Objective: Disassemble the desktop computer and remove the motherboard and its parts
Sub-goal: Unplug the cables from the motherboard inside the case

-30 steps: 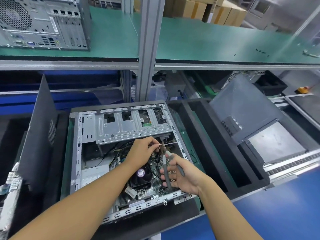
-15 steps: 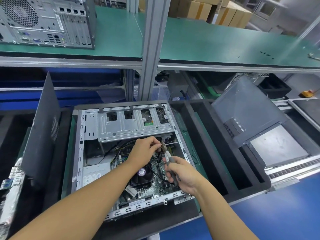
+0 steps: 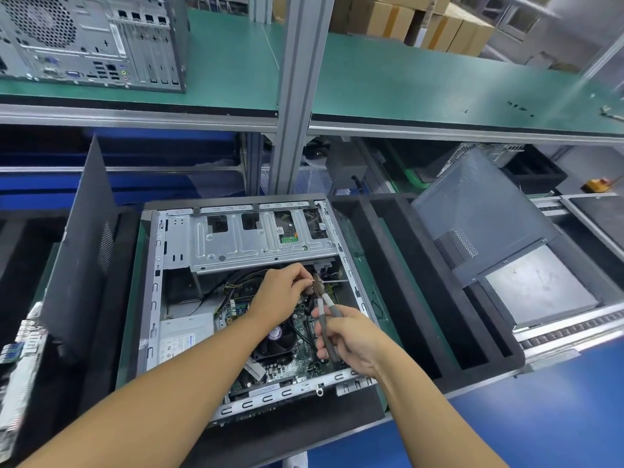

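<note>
An open desktop case (image 3: 153,298) lies on its side in a black foam tray. Inside it sit the green motherboard (image 3: 300,361), a black CPU fan (image 3: 275,341), a silver drive cage (image 3: 256,243) and a power supply (image 3: 184,336). My left hand (image 3: 282,295) reaches into the case and pinches a small cable or connector below the drive cage. My right hand (image 3: 351,339) grips the grey handles of pliers (image 3: 326,310), whose jaws meet the spot that my left fingers pinch.
A black side panel (image 3: 81,238) stands upright left of the case. Another grey case panel (image 3: 479,217) leans in the tray on the right. A second computer tower (image 3: 91,38) stands on the green shelf above. A grey post (image 3: 297,96) rises behind the case.
My right hand has brought the pliers up and forward, from lying across the palm to jaws at my left fingertips. My left hand has stayed in place.
</note>
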`<action>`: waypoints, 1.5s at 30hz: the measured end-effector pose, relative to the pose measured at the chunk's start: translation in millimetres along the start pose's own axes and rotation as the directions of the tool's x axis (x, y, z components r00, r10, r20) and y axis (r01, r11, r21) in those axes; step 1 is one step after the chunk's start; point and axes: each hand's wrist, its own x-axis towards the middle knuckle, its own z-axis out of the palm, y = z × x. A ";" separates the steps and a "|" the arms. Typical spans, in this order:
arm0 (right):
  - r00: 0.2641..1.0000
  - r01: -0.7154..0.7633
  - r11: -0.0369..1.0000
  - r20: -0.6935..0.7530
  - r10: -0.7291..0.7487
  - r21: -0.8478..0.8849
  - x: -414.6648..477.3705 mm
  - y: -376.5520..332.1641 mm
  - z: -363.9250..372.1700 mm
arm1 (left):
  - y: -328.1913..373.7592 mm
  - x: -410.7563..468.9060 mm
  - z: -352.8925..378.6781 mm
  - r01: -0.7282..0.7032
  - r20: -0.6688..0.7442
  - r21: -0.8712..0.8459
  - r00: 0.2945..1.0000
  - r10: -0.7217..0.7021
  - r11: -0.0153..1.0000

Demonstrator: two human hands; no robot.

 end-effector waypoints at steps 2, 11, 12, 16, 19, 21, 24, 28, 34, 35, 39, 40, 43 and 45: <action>1.000 -0.025 1.000 0.014 0.025 -0.004 0.0 -0.9 -1.7 | 0.4 1.2 -0.4 -0.001 -0.005 -0.011 1.000 0.001 1.000; 0.996 -0.090 0.995 0.025 0.089 0.034 2.2 -0.5 -5.1 | -2.9 3.4 0.2 0.043 -0.012 -0.044 0.999 -0.044 0.998; 0.997 -0.070 0.997 0.018 0.070 0.025 2.2 -0.2 -4.1 | -3.1 3.6 0.2 0.047 -0.014 -0.049 0.999 -0.048 0.998; 1.000 -0.009 1.000 -0.019 0.009 -0.023 2.0 1.3 -0.7 | -5.7 5.3 3.1 0.075 -0.022 -0.070 0.997 -0.076 0.995; 0.998 0.027 1.000 -0.056 -0.028 -0.013 1.3 2.4 -1.9 | -10.4 6.7 3.3 0.076 -0.046 -0.083 0.996 -0.080 0.994; 0.998 0.046 0.999 -0.049 -0.046 -0.008 0.5 2.7 -2.8 | -12.0 6.5 1.1 0.080 -0.039 -0.105 0.996 -0.085 0.991; 0.993 0.121 0.991 0.008 -0.121 0.054 -2.6 5.4 -2.6 | -13.5 7.1 -0.8 0.089 -0.030 -0.132 0.995 -0.094 0.987; 0.965 0.256 0.932 -0.021 -0.260 0.257 -8.4 5.5 -9.5 | -12.9 5.5 -2.8 0.064 -0.054 -0.093 0.996 -0.069 0.994; 0.962 0.274 0.937 -0.054 -0.269 0.219 -11.2 7.6 -10.7 | -7.3 -0.6 -6.5 -0.085 -0.235 0.018 0.968 0.087 0.996; 0.962 0.274 0.938 -0.049 -0.270 0.210 -11.3 7.6 -10.0 | -6.1 -0.1 -8.5 -0.113 -0.248 0.004 0.962 0.111 0.994; 0.945 0.319 0.925 -0.002 -0.326 0.204 -13.0 6.9 -7.4 | 1.5 1.6 -18.0 -0.111 -0.274 -0.116 0.959 0.076 0.987; 0.936 0.339 0.913 0.015 -0.351 0.226 -14.2 6.6 -7.1 | 4.2 1.2 -19.6 -0.096 -0.283 -0.151 0.958 0.050 0.984; 0.895 0.398 0.854 0.065 -0.442 0.336 -16.7 2.3 -5.0 | 16.3 1.2 -23.1 -0.053 -0.280 -0.325 0.959 -0.042 0.944; 0.875 0.406 0.809 0.076 -0.478 0.425 -17.5 -4.0 -5.3 | 29.7 5.1 -25.8 -0.035 -0.281 -0.455 0.954 -0.106 0.890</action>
